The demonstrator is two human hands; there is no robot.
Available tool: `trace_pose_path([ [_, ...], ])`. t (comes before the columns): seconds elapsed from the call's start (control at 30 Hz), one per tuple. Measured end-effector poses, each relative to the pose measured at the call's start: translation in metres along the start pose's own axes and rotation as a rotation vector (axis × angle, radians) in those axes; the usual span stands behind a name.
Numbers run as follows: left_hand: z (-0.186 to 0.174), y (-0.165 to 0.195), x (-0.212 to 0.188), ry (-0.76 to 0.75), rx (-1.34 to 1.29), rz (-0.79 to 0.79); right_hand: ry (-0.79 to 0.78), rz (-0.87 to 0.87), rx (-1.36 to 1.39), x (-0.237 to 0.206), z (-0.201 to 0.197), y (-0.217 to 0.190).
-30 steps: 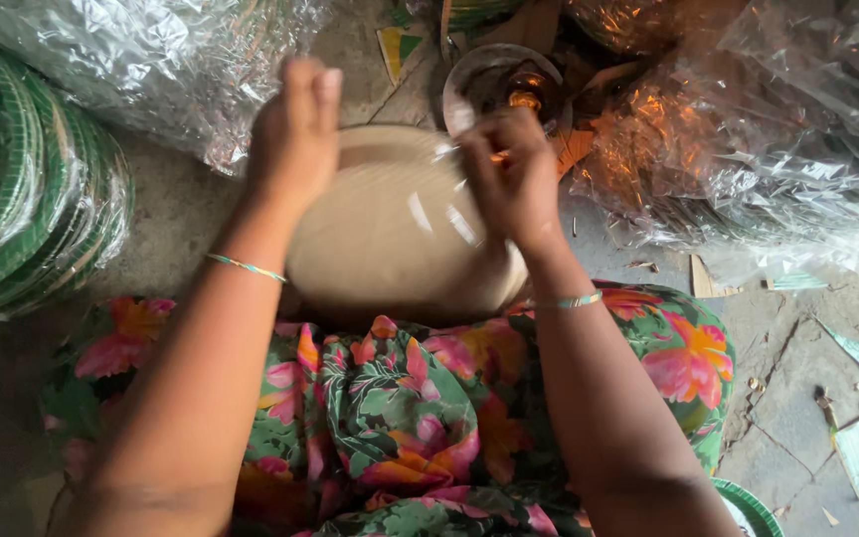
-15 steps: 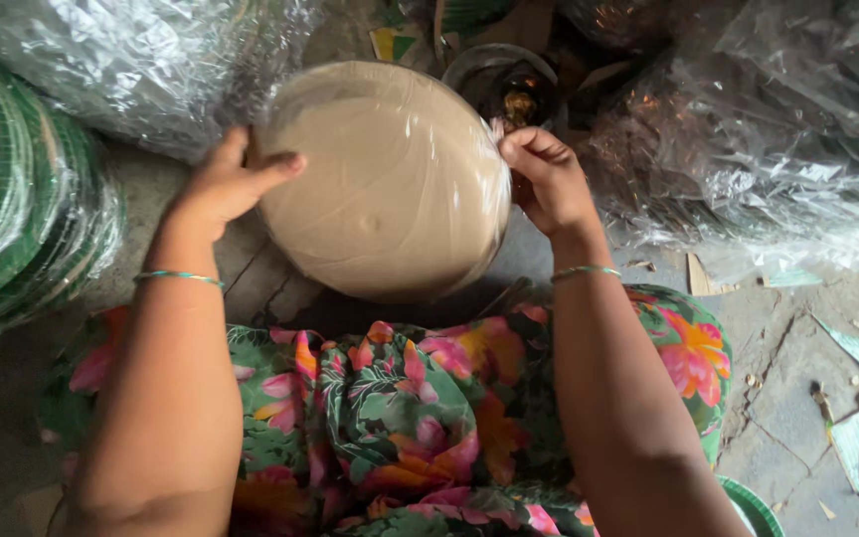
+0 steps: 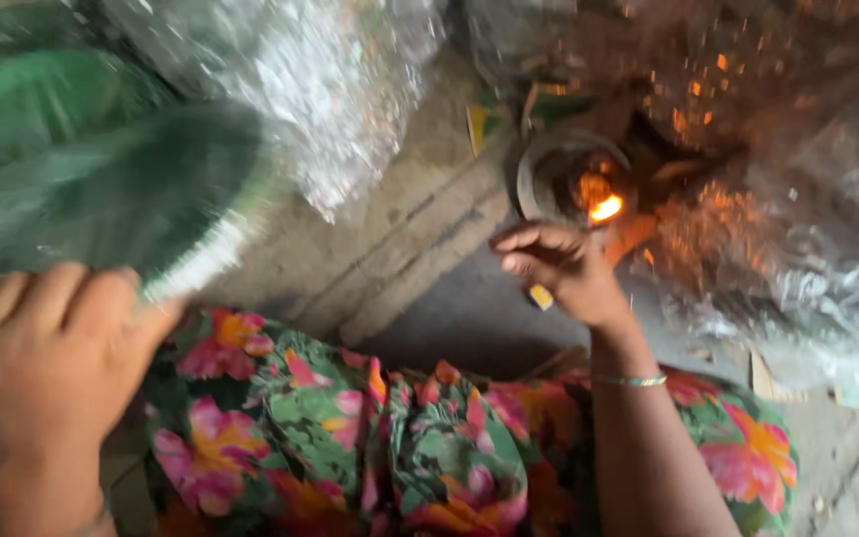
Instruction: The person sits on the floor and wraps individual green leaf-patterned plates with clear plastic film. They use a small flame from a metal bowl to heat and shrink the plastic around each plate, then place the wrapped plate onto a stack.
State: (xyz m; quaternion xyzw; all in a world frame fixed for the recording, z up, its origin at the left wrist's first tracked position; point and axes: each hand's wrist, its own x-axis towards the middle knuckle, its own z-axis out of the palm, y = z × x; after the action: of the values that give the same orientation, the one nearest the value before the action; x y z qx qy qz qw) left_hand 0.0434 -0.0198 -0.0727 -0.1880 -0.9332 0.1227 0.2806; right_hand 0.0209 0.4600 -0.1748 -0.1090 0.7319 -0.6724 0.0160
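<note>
The green plate point(image 3: 101, 189) is up at the left of the small burning lamp point(image 3: 589, 189), blurry, with the left hand point(image 3: 47, 368) gripping its near rim, probably to lift it. Right hand point(image 3: 554, 264) hangs loosely curled just below the lamp, holding nothing that I can see. Shiny plastic wrap point(image 3: 320, 80) sits behind.

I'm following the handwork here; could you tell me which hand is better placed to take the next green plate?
Probably the left: the left hand already touches the green plate, while the right hand hovers near the small flame.
</note>
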Motion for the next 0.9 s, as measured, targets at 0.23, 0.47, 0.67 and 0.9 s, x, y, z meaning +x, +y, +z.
trace_pose_path([
  [0.23, 0.154, -0.035, 0.038, -0.273, 0.100, -0.415, 0.065, 0.201, -0.244, 0.001, 0.016, 0.023],
  [0.47, 0.123, -0.025, 0.179, 0.312, -0.486, -0.194, 0.141, 0.225, -0.198, -0.003, -0.009, 0.032],
  [0.67, 0.067, -0.030, 0.299, -0.040, -0.445, -0.335, 0.151, 0.236, -0.149, -0.009, -0.015, 0.032],
  [0.9, 0.034, -0.057, 0.309, -0.337, -0.556, -0.215, 0.226, 0.182, -0.158, -0.010, -0.043, 0.016],
])
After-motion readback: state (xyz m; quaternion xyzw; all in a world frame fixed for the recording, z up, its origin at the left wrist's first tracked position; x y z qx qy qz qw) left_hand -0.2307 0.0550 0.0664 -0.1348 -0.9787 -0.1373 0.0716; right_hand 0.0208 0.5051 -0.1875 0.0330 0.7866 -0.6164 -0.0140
